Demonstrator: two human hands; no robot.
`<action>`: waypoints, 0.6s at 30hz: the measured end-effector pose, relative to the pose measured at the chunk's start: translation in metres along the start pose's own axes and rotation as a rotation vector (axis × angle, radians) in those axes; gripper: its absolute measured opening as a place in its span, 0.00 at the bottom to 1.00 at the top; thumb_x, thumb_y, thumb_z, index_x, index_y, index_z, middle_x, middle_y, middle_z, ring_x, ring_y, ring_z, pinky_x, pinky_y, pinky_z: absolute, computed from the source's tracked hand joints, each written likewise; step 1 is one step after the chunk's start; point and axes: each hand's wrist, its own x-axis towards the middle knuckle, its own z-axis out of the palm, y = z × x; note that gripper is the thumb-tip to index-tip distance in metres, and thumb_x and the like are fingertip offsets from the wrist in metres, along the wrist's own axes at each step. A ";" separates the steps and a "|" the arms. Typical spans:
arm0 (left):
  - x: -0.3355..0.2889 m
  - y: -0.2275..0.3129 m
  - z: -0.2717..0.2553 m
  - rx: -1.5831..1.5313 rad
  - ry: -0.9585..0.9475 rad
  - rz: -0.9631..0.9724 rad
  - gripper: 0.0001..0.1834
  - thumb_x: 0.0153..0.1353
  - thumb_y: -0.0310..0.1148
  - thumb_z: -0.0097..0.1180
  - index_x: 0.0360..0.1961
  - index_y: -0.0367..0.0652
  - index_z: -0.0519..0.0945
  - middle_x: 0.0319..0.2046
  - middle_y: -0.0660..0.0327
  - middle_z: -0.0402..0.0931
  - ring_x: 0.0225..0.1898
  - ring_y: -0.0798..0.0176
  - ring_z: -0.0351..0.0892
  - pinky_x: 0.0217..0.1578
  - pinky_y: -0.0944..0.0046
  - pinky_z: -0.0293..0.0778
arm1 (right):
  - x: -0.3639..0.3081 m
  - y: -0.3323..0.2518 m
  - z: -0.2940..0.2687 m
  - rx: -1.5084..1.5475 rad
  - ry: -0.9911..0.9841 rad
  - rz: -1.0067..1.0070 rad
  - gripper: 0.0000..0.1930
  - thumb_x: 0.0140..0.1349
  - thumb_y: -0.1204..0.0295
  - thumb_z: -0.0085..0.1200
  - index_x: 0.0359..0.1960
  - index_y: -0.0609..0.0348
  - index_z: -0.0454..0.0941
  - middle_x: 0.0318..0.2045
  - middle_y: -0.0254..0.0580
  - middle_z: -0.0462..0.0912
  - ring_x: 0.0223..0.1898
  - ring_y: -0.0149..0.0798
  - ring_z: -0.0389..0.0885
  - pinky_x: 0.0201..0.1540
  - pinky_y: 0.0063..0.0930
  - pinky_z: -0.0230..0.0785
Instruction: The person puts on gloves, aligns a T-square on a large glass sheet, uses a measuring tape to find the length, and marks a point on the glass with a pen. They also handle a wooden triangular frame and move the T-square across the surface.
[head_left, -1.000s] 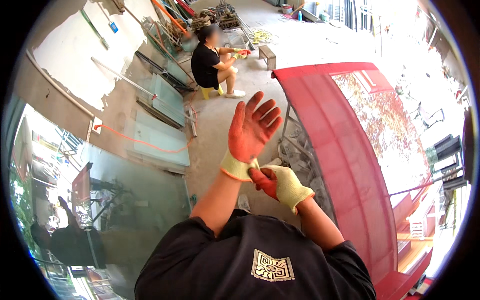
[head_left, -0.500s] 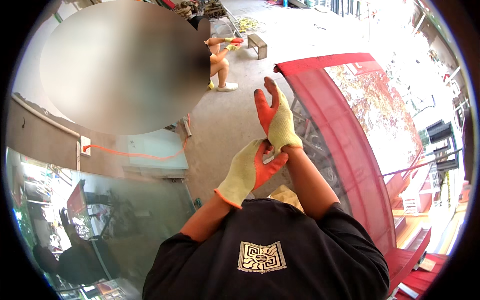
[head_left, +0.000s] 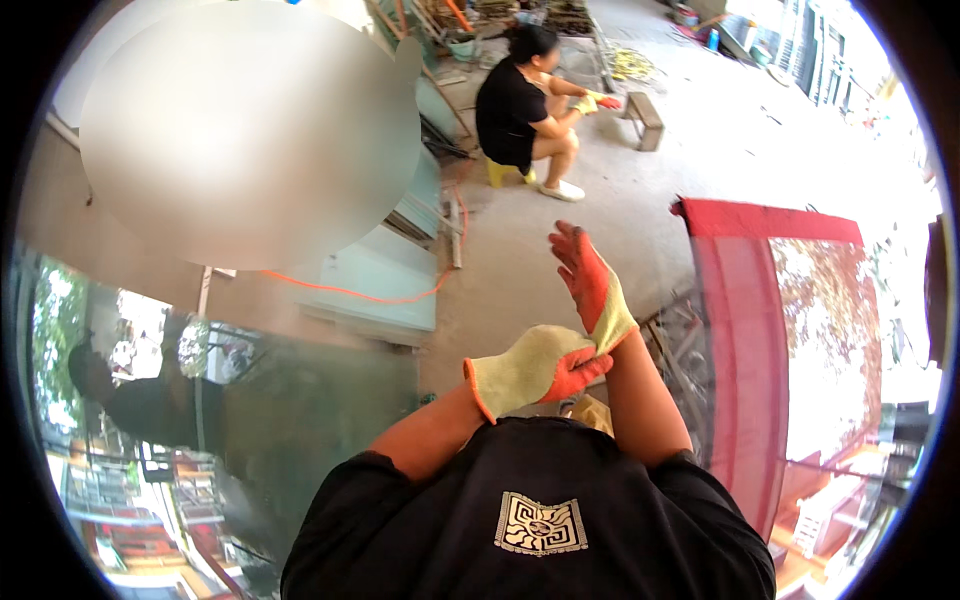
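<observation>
Both of my hands wear pale yellow knit gloves with orange-red coated palms. My left hand (head_left: pixel 525 372) is closed on the cuff (head_left: pixel 620 332) of the right glove, its fingers and thumb gripping the knit at the wrist. My right hand (head_left: pixel 596 285) is raised in front of my chest, its palm turned to the left and its fingers stretched out, with nothing in them. An orange hem edges the left glove's cuff on my forearm. Part of the left fingers is hidden around the right wrist.
A large glass sheet (head_left: pixel 320 410) with reflections stands at my left. Paler glass panels (head_left: pixel 385 280) and an orange cable (head_left: pixel 375 299) lie beyond it. A red-edged glass panel (head_left: pixel 740 350) is at my right. Ahead, a gloved person (head_left: pixel 512 110) sits beside a small wooden bench (head_left: pixel 645 122).
The view has shifted left, bringing the seated person fully into sight. My left hand still holds the right glove's cuff; my right hand has tilted left with its palm showing more.
</observation>
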 end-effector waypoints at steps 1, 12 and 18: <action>0.008 -0.004 -0.009 0.031 -0.024 -0.023 0.17 0.71 0.45 0.58 0.35 0.40 0.83 0.30 0.48 0.81 0.33 0.39 0.79 0.34 0.48 0.74 | 0.012 -0.004 0.006 0.073 -0.027 0.003 0.34 0.78 0.46 0.41 0.77 0.52 0.61 0.74 0.45 0.66 0.77 0.42 0.57 0.77 0.43 0.48; 0.008 -0.136 -0.094 -1.186 0.433 -0.659 0.23 0.78 0.44 0.52 0.65 0.40 0.76 0.44 0.61 0.84 0.46 0.63 0.83 0.56 0.59 0.77 | 0.061 -0.175 0.123 -0.766 -0.971 -0.885 0.16 0.65 0.71 0.64 0.54 0.56 0.83 0.48 0.45 0.87 0.46 0.44 0.87 0.53 0.37 0.79; -0.007 -0.323 -0.237 -0.851 0.719 -0.782 0.25 0.77 0.44 0.52 0.68 0.42 0.72 0.45 0.58 0.82 0.46 0.62 0.83 0.61 0.57 0.76 | 0.094 -0.201 0.233 -0.703 -1.468 -0.795 0.08 0.58 0.67 0.60 0.38 0.54 0.83 0.34 0.42 0.85 0.40 0.46 0.87 0.43 0.36 0.79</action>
